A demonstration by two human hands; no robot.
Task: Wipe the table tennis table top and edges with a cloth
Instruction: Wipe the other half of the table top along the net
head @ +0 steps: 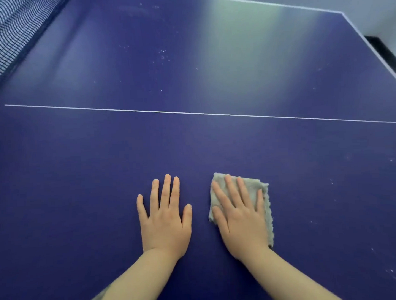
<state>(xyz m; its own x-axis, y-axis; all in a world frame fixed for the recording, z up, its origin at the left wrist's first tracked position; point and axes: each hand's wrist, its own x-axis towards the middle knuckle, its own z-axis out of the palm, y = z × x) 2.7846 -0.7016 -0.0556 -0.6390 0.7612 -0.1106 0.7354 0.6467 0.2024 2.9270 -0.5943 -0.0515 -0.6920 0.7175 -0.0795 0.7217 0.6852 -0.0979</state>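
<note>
Table (pixel 214 144), blue top, is filling nearly the whole view. Its white-lined far edge and right edge are meeting at a corner up right, well apart from the hands. Net (pixel 6 33) is running along the table's left end, upper left. A thin white line (pixel 191 113) is crossing the table from left to right, beyond the hands; open blue surface is lying on all sides of them.

Cloth (pixel 252 188), grey and folded, is lying flat on the table on the near side of the line. Right hand (pixel 239 215) is pressing on it, palm down, fingers straight and spread; cloth is showing past the fingertips and along the hand's right side. Left hand (pixel 164 218) is resting flat on bare table just beside it, fingers straight, holding nothing.

Pale specks are dotting the table beyond the line and near its right edge. Light is glaring off the far half.
</note>
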